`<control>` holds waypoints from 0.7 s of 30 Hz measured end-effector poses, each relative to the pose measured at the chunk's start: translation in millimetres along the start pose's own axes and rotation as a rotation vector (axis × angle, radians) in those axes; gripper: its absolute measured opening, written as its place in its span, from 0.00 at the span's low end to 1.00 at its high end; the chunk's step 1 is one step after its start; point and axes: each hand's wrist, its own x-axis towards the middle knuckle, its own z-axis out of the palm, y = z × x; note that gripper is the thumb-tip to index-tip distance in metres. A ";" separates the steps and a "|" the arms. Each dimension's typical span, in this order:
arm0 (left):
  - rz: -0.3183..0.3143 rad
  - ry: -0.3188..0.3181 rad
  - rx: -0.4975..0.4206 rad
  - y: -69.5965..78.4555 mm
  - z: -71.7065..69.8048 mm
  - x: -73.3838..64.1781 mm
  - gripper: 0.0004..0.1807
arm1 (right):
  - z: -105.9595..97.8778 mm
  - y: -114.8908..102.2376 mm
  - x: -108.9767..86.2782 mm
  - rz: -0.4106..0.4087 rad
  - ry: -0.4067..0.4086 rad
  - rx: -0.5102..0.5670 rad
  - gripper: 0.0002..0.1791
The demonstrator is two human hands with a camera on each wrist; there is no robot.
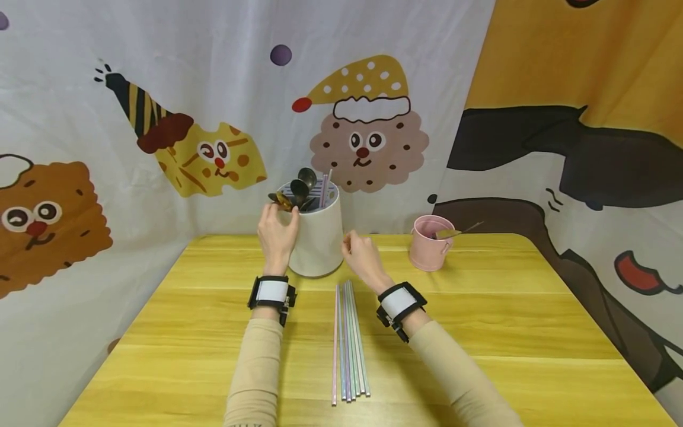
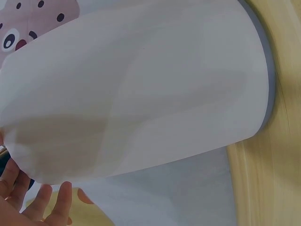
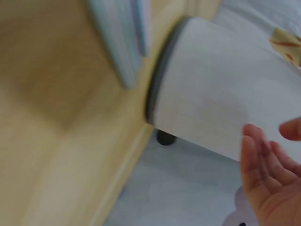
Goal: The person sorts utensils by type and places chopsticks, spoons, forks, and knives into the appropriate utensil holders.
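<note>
A tall white utensil holder (image 1: 318,243) stands at the back of the table. Dark ladle-like bowls (image 1: 300,188) and pale chopsticks (image 1: 324,191) stick out of its top. At its left rim is my left hand (image 1: 277,234), thumb in front and fingers to the side, with a gold-and-dark spoon (image 1: 283,200) between them; I cannot tell whether they grip it. In the left wrist view the outer fingers (image 2: 61,207) are spread by the holder's wall. Beside the holder's lower right side is my right hand (image 1: 365,255), fingers loosely bent, holding nothing.
Several pastel chopsticks (image 1: 349,344) lie side by side on the wooden table (image 1: 176,350), between the forearms. To the right stands a small pink bucket (image 1: 427,249) with a thin gold-handled utensil (image 1: 448,233) leaning out. A printed cloth (image 1: 213,71) hangs behind the table.
</note>
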 end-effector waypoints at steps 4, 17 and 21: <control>-0.002 0.001 0.002 0.2 1.2 0.0 0.18 | 7.2 10.4 -18.3 0.027 -0.202 -0.101 0.12; -0.010 -0.014 -0.003 1.0 0.6 0.6 0.18 | 7.5 17.0 -57.6 0.152 -0.612 -0.254 0.22; -0.005 -0.008 -0.002 0.5 1.4 0.6 0.18 | 7.4 15.7 -61.4 0.183 -0.637 -0.250 0.21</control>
